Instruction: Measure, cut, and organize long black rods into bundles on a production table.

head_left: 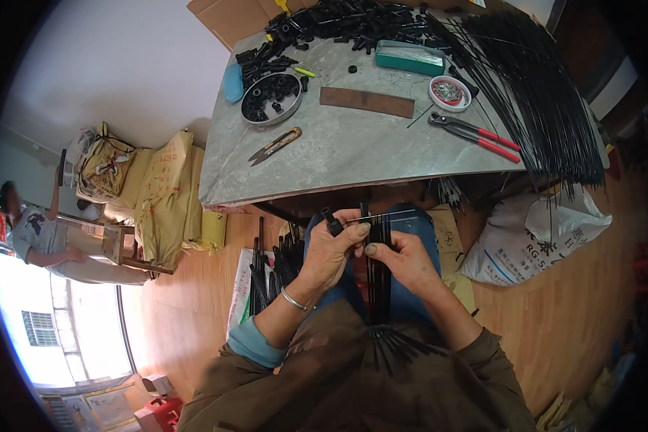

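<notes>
My left hand (pixel 331 252), with a bangle at its wrist, is closed around a short black tubular piece (pixel 331 222). Its thumb presses near the top of a set of thin black rods (pixel 379 288) that hang down between my knees and fan out over my lap. My right hand (pixel 408 263) is closed too, thumb and fingers pinching the same rods from the other side. A thin straight wire (pixel 392 214) crosses the rod tops between the two hands. Fingers hide how the wire, the tubular piece and the rods join.
On the grey table (pixel 309 155) ahead lie thread snips (pixel 276 146), red-handled pincers (pixel 475 137), a brown strip (pixel 367 101), a bowl of black rings (pixel 271 99), a green box (pixel 410 57) and many black rods (pixel 533 93). A white sack (pixel 536 234) stands right; another person (pixel 43 237) is left.
</notes>
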Available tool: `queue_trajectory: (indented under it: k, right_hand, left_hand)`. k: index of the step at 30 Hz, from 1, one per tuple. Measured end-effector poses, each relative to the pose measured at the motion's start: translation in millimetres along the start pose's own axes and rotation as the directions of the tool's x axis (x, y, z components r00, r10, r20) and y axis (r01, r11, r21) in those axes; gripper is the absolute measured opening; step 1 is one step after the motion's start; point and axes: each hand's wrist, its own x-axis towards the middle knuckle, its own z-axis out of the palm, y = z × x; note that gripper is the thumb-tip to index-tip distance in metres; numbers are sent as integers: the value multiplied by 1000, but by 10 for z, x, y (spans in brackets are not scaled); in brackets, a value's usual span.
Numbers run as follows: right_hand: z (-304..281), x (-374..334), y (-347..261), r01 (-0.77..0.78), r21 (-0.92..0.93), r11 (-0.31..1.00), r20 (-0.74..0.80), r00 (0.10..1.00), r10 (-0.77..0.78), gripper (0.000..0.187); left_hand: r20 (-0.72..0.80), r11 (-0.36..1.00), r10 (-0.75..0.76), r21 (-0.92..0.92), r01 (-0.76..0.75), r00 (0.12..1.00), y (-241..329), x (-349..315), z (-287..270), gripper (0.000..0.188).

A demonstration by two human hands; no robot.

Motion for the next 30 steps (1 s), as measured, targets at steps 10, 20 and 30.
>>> queue_trajectory:
  k: [10, 20, 30]
  right_hand:
    - [-51, 47, 167, -271, 337, 902, 132, 962, 239, 23]
    - [-51, -40, 101, -323, 344, 881, 162, 945, 283, 30]
    - [144, -60, -194, 30, 320, 947, -56, 998, -13, 30]
  left_hand:
    - [96, 990, -57, -121, 69, 994, -16, -9, -83, 28]
    - [200, 975, -87, -183, 124, 976, -84, -27, -107, 28]
    - [191, 999, -52, -2, 53, 980, -18, -84, -79, 24]
